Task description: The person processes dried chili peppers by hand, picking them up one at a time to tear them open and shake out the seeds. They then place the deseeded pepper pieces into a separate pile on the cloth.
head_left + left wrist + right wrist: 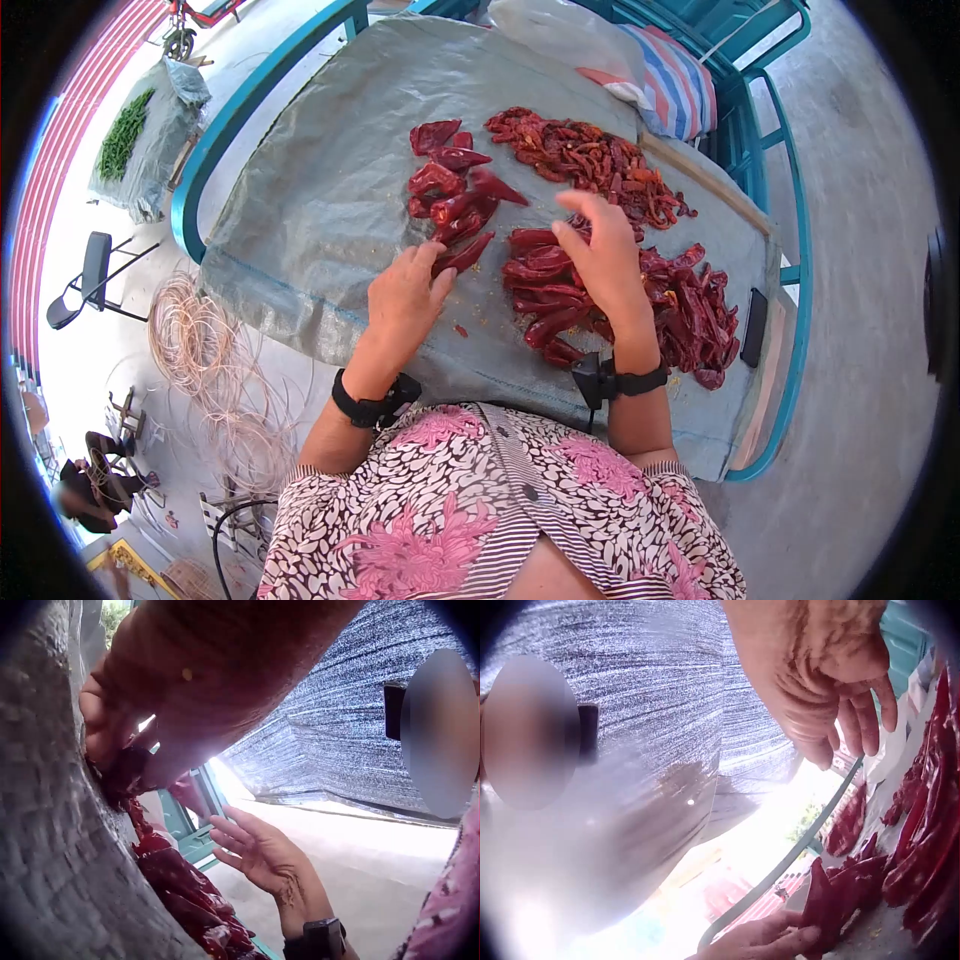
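Note:
Red peppers point(436, 180) lie in a loose group on the grey-green sheet point(330, 170). At the group's near end my left hand point(405, 300) pinches a red pepper point(466, 254); in the left wrist view that hand's fingers curl at a dark pepper point(127, 772). My right hand point(608, 262) is raised over a larger pile of red peppers point(545, 290), its fingers apart and holding nothing. Between the hands, a blurred pepper point(497, 187) points toward the right hand without touching it; it also shows near the right hand point(259, 851) as a red pepper point(195, 796).
Smaller, shrivelled red peppers point(580, 155) lie at the back. A dark flat object point(754, 328) rests at the right edge. Teal rails point(225, 130) surround the sheet, with a striped bag point(680, 85) behind. On the floor at left are coiled strands point(190, 335) and a folding chair point(97, 268).

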`<control>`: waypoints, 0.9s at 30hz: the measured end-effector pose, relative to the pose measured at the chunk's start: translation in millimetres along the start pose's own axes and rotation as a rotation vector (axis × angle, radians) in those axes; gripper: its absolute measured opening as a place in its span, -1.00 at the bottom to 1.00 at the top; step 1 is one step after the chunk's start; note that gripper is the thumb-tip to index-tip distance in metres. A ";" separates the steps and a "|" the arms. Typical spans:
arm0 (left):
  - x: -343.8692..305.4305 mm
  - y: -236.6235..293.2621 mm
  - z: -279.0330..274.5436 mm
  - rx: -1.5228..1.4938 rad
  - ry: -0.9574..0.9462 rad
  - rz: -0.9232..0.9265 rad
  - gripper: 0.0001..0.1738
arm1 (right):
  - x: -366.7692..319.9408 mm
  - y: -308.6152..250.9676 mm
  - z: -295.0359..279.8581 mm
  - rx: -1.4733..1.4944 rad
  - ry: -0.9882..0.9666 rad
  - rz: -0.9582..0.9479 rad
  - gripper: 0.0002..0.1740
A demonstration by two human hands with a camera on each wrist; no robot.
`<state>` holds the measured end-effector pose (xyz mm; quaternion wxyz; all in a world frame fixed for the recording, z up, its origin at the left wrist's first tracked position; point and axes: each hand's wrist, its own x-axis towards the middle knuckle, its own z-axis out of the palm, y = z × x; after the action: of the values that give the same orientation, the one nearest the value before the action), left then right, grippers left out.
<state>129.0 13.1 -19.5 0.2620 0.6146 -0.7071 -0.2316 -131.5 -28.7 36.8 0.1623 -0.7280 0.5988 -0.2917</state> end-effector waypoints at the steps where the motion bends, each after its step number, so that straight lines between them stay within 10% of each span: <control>1: -0.8 -1.8 0.1 0.021 -0.028 0.009 -0.63 | -1.9 6.4 0.4 -0.180 -0.071 -0.050 -0.59; 10: 1.4 3.1 9.4 -0.117 0.124 0.068 -0.59 | -6.1 28.8 26.1 -0.462 -0.134 -0.071 -0.70; 19: -1.5 15.2 20.0 -0.175 0.128 0.210 -0.47 | -17.5 15.1 10.1 -0.056 0.150 -0.108 -0.77; 27: -2.6 31.7 34.3 -0.425 -0.021 0.161 -0.52 | -59.9 -2.2 10.4 0.065 -0.065 -0.155 -0.71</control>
<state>83.1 20.2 -25.0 0.3958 0.4849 -0.6919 -0.3598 -130.0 28.5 16.2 0.1822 -0.7757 0.5253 -0.2987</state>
